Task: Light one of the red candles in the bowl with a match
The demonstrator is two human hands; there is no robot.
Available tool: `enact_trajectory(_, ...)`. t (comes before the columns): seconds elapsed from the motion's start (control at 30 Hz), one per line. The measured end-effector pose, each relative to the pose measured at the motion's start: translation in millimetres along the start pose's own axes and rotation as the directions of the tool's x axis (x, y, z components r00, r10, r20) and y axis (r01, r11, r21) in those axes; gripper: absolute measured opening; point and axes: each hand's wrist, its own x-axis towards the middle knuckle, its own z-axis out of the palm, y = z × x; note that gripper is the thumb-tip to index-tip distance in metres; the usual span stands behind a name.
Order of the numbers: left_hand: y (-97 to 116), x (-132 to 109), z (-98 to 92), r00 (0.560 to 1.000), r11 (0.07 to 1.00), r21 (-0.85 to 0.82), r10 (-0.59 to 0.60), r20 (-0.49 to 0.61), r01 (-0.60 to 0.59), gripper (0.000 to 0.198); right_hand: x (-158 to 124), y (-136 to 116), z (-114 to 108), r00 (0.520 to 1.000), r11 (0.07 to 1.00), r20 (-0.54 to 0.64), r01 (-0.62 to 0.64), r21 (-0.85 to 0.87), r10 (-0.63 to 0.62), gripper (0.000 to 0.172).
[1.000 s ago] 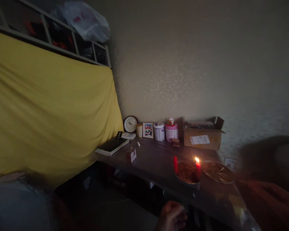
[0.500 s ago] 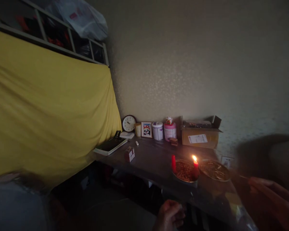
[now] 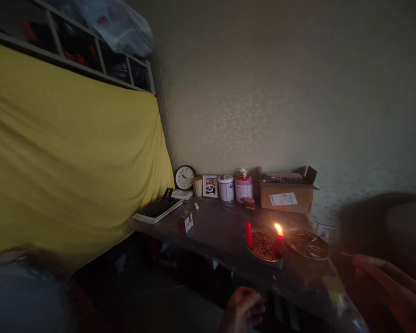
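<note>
My right hand (image 3: 384, 277), at the right beyond the desk's edge, pinches a thin matchstick (image 3: 347, 254) that points left toward the round dish with loose sticks (image 3: 307, 255). Left of that dish, a round tin of dark grains (image 3: 263, 257) holds two red candles. The right candle (image 3: 280, 237) burns with a bright flame; the left candle (image 3: 248, 235) is unlit. Below the desk's front edge, my left hand (image 3: 244, 307) is closed, thumb against curled fingers. A small pale spot shows at its thumb tip, too dim to identify.
Along the wall stand a clock (image 3: 185, 177), a panda picture (image 3: 210, 187), a white canister (image 3: 226, 188), a pink canister (image 3: 244, 190) and an open cardboard box (image 3: 287, 200). A patterned cube (image 3: 186, 222) and a notebook (image 3: 158, 211) lie left. A yellow curtain (image 3: 72, 148) hangs beside the desk.
My right hand and the matchstick have shifted slightly left. The whole view has moved a little; the left hand keeps its closed pose and the right candle still burns.
</note>
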Motion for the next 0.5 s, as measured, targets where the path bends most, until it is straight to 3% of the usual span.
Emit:
enact_trajectory(0.1,0,-1,0.6,1.000,1.000,-0.001,0.006,-0.005,-0.006,0.036,0,-2,-2,0.991,0.991,0.022,-0.133,0.018,0.133,0.022)
enact_trajectory(0.37,0,-2,2.9,1.000,1.000,0.001,0.012,-0.002,-0.012,0.032,-7,-12,5,0.974,0.971,0.006,-0.227,0.074,0.227,0.025)
enact_trajectory(0.5,1,-4,2.9,1.000,1.000,0.004,0.026,0.008,-0.026,0.027,-10,-17,6,0.981,0.980,0.005,-0.195,0.046,0.194,0.024)
